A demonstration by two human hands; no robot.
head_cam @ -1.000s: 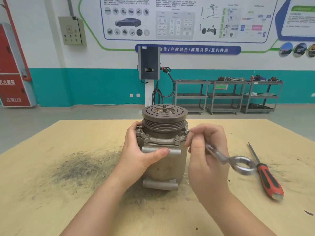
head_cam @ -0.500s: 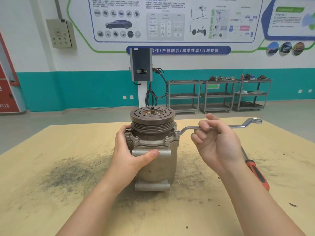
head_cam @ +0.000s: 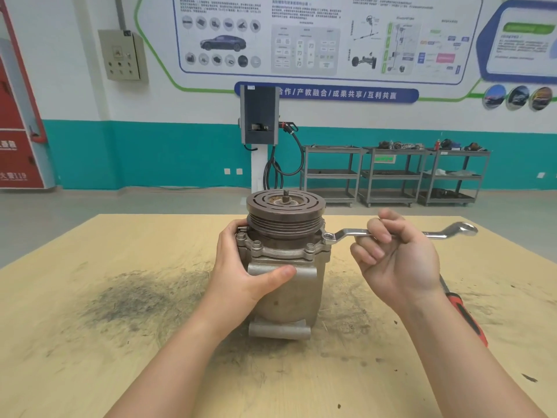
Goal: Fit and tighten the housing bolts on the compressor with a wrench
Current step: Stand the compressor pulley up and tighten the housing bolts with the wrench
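Compressor stands upright mid-table, pulley end up. Left hand wraps the housing's left side, thumb across the front face, bracing it.

Ring wrench: near ring sits on the right-side flange bolt, shank runs roughly level, straight out to the right, far ring free over the table. Right hand is palm-up under mid-shank, fingers curled round it. So the swing axis is that bolt, lever points right, and the right hand is the one on it; left only holds against reaction torque.

Other flange bolts visible around the front rim, heads seated from what I can see; how tight, can't tell.

Materials: cast aluminium body, dull grey, rough; dark grooved steel pulley with slotted clutch plate; wrench polished chrome, offset ends. Table is pale wood, with a grey grime smear on the left. Red-handled screwdriver lies behind the right forearm, partly hidden.
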